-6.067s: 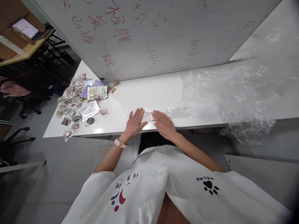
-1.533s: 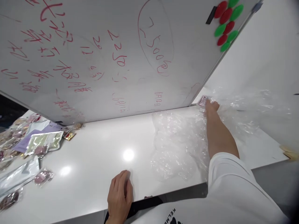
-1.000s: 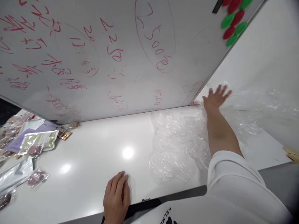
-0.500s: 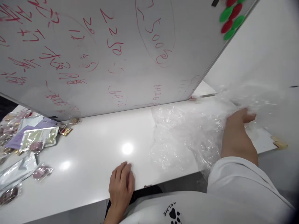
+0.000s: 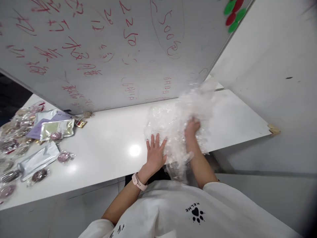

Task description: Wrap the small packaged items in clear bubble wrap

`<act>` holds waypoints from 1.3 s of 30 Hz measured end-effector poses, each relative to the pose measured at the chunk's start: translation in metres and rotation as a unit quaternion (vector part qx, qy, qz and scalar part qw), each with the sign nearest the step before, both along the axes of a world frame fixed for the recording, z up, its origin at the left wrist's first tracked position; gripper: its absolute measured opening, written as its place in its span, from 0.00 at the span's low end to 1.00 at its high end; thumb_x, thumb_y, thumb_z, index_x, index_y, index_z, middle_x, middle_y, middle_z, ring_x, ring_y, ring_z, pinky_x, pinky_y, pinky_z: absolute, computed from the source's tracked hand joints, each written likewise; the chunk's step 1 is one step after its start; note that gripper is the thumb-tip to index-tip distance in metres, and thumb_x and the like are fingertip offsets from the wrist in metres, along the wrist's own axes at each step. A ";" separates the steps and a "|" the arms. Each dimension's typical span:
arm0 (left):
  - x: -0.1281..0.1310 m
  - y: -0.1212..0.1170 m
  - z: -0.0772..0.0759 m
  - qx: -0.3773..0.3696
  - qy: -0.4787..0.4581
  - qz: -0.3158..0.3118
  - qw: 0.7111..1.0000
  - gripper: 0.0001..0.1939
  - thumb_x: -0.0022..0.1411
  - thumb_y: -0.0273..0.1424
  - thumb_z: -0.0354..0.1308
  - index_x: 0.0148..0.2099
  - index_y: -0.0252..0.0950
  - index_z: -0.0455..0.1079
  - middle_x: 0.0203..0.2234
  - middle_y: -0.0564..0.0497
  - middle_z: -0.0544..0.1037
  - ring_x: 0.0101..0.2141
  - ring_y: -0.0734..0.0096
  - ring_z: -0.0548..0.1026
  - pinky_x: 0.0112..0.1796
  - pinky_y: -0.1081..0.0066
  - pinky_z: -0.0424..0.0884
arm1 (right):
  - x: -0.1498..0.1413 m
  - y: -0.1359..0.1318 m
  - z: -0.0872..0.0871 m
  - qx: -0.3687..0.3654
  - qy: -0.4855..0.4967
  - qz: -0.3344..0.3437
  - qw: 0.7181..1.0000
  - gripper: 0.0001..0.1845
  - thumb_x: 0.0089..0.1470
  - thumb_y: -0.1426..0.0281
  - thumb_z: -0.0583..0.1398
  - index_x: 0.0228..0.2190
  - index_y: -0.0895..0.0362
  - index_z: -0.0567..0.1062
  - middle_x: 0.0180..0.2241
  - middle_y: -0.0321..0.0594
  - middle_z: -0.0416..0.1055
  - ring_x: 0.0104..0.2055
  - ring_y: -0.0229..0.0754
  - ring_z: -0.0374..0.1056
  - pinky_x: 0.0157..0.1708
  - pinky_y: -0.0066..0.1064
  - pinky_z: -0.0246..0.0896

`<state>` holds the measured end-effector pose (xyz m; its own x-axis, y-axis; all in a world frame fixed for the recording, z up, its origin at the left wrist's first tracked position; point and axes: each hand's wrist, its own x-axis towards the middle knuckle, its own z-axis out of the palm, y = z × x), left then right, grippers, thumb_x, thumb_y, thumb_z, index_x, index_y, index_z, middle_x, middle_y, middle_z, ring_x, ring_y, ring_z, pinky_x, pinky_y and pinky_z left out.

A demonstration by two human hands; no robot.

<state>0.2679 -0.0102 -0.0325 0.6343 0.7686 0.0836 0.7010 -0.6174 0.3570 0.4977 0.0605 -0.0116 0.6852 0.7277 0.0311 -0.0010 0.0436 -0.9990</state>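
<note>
A crumpled heap of clear plastic bags [image 5: 173, 114] lies bunched on the white table in front of me, partly blurred, with some of it hanging over the front edge. My right hand [image 5: 192, 128] is closed on the plastic at the heap's right side. With fingers spread, my left hand [image 5: 156, 153] lies at the heap's left edge, and a pink band [image 5: 138, 182] circles that wrist. Which layers of plastic lie under the left fingers I cannot make out.
The white table [image 5: 109, 138] runs from left to right. A whiteboard [image 5: 99, 66] with red writing and round magnets [image 5: 232, 19] stands along its back. At left lie a green-and-silver pouch [image 5: 59, 129], a silver pouch [image 5: 41, 158] and several small wrapped pieces [image 5: 64, 157].
My right hand has swept from the far right back towards the middle, drawing the plastic with it and baring the table's right end. My left hand has moved onto the heap's edge and spread its fingers.
</note>
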 end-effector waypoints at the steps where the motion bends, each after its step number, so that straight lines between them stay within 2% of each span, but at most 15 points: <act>1: -0.012 0.003 -0.001 0.010 0.002 0.025 1.000 0.40 0.58 0.28 0.61 0.71 0.41 0.54 0.72 0.38 0.48 0.70 0.34 0.42 0.63 0.33 0.46 | -0.027 0.009 -0.006 -0.007 -0.017 0.009 1.000 0.18 0.58 0.51 0.56 0.37 0.53 0.72 0.31 0.37 0.74 0.38 0.44 0.71 0.37 0.35 0.69; 5: -0.058 0.020 -0.001 0.019 -0.006 0.107 0.994 0.24 0.58 0.24 0.55 0.58 0.33 0.71 0.61 0.36 0.69 0.65 0.42 0.60 0.62 0.44 0.55 | -0.120 0.044 -0.016 -0.028 -0.104 0.104 0.989 0.10 0.54 0.59 0.59 0.29 0.53 0.70 0.30 0.37 0.75 0.38 0.44 0.72 0.42 0.37 0.68; 8: -0.090 0.039 0.009 -0.001 -0.010 0.184 0.983 0.14 0.63 0.24 0.50 0.40 0.32 0.78 0.41 0.36 0.80 0.51 0.48 0.74 0.53 0.53 0.66 | -0.141 0.064 -0.006 -0.033 -0.179 0.194 0.964 0.05 0.47 0.69 0.64 0.26 0.54 0.71 0.35 0.41 0.77 0.44 0.46 0.71 0.51 0.39 0.65; 11: -0.122 0.052 0.023 0.029 -0.054 0.273 0.960 0.14 0.68 0.30 0.48 0.38 0.35 0.76 0.35 0.41 0.79 0.41 0.55 0.76 0.42 0.62 0.68 | -0.118 0.076 0.014 -0.043 -0.248 0.223 0.942 0.07 0.44 0.75 0.66 0.29 0.56 0.74 0.43 0.47 0.76 0.54 0.50 0.65 0.62 0.43 0.53; 15: -0.165 0.060 0.042 0.075 -0.114 0.378 0.916 0.13 0.70 0.37 0.51 0.37 0.37 0.73 0.33 0.47 0.76 0.32 0.65 0.73 0.32 0.69 0.61 | -0.064 0.073 0.048 -0.073 -0.307 0.203 0.927 0.14 0.44 0.71 0.68 0.35 0.59 0.74 0.49 0.52 0.72 0.61 0.53 0.55 0.67 0.52 0.37; 17: -0.183 0.061 0.048 0.071 -0.129 0.406 0.902 0.12 0.70 0.36 0.52 0.36 0.37 0.72 0.33 0.48 0.76 0.32 0.66 0.72 0.31 0.70 0.59 | -0.045 0.054 0.064 -0.079 -0.344 0.170 0.920 0.21 0.42 0.68 0.71 0.39 0.57 0.75 0.54 0.52 0.68 0.64 0.55 0.51 0.67 0.55 0.37; 20: -0.197 0.053 0.047 0.025 -0.161 0.393 0.905 0.12 0.71 0.38 0.51 0.43 0.37 0.71 0.36 0.48 0.78 0.34 0.65 0.73 0.33 0.69 0.61 | -0.038 -0.010 0.072 -0.065 -0.450 0.078 0.887 0.28 0.48 0.63 0.70 0.51 0.49 0.72 0.65 0.48 0.58 0.68 0.61 0.46 0.66 0.60 0.35; 22: -0.195 0.043 0.039 -0.033 -0.174 0.351 0.920 0.17 0.70 0.42 0.51 0.52 0.37 0.69 0.40 0.46 0.78 0.38 0.62 0.74 0.35 0.68 0.63 | -0.049 -0.067 0.056 -0.070 -0.493 -0.003 0.867 0.29 0.58 0.58 0.62 0.59 0.43 0.66 0.68 0.46 0.52 0.69 0.62 0.44 0.65 0.62 0.33; 24: -0.185 0.032 0.029 -0.063 -0.166 0.290 0.940 0.26 0.67 0.44 0.55 0.61 0.36 0.63 0.44 0.43 0.78 0.43 0.57 0.74 0.38 0.65 0.66 | -0.067 -0.120 0.024 -0.161 -0.487 -0.079 0.855 0.37 0.57 0.51 0.60 0.64 0.47 0.61 0.68 0.53 0.50 0.68 0.68 0.44 0.61 0.70 0.37; 25: -0.178 0.027 0.023 -0.057 -0.155 0.261 0.951 0.29 0.66 0.43 0.58 0.63 0.35 0.61 0.46 0.41 0.77 0.46 0.54 0.73 0.40 0.63 0.66 | -0.077 -0.140 0.005 -0.207 -0.476 -0.069 0.852 0.40 0.54 0.48 0.61 0.63 0.50 0.62 0.67 0.56 0.52 0.66 0.70 0.46 0.58 0.72 0.42; 26: -0.172 0.024 0.018 -0.041 -0.142 0.236 0.960 0.30 0.64 0.40 0.60 0.64 0.35 0.60 0.47 0.41 0.76 0.48 0.52 0.72 0.43 0.61 0.67 | -0.086 -0.155 -0.014 -0.233 -0.470 -0.057 0.850 0.36 0.54 0.49 0.61 0.59 0.51 0.67 0.64 0.55 0.57 0.64 0.69 0.51 0.57 0.70 0.46; 29: -0.158 0.023 0.007 -0.009 -0.129 0.190 0.973 0.23 0.64 0.30 0.57 0.61 0.36 0.65 0.45 0.42 0.76 0.48 0.53 0.71 0.46 0.58 0.66 | -0.105 -0.167 -0.051 -0.222 -0.458 -0.059 0.859 0.20 0.60 0.57 0.53 0.45 0.53 0.78 0.48 0.52 0.71 0.54 0.57 0.64 0.56 0.57 0.56; 31: -0.157 0.028 0.003 -0.034 -0.152 0.183 0.971 0.17 0.66 0.27 0.53 0.56 0.36 0.70 0.40 0.44 0.77 0.44 0.57 0.72 0.46 0.59 0.66 | -0.104 -0.162 -0.051 -0.183 -0.449 -0.058 0.873 0.19 0.62 0.62 0.50 0.40 0.53 0.79 0.40 0.50 0.73 0.47 0.52 0.68 0.53 0.48 0.61; 34: -0.160 0.036 0.002 -0.077 -0.190 0.194 0.959 0.14 0.65 0.25 0.52 0.50 0.35 0.74 0.36 0.46 0.78 0.41 0.60 0.74 0.44 0.62 0.67 | -0.085 -0.162 -0.011 -0.131 -0.458 -0.096 0.874 0.17 0.63 0.62 0.52 0.39 0.55 0.78 0.38 0.49 0.73 0.44 0.49 0.69 0.49 0.44 0.64; 39: -0.159 0.039 0.004 -0.070 -0.179 0.210 0.959 0.12 0.64 0.26 0.53 0.46 0.36 0.76 0.34 0.47 0.78 0.39 0.60 0.74 0.43 0.62 0.66 | -0.048 -0.159 0.117 0.028 -0.487 -0.258 0.834 0.22 0.69 0.58 0.47 0.40 0.56 0.77 0.38 0.47 0.76 0.40 0.47 0.72 0.45 0.44 0.67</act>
<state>0.1088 0.0288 -0.0290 0.2166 0.9694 0.1159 0.6936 -0.2363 0.6805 0.4498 -0.0989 0.1054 0.5364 0.3225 0.7799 0.8433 -0.1667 -0.5110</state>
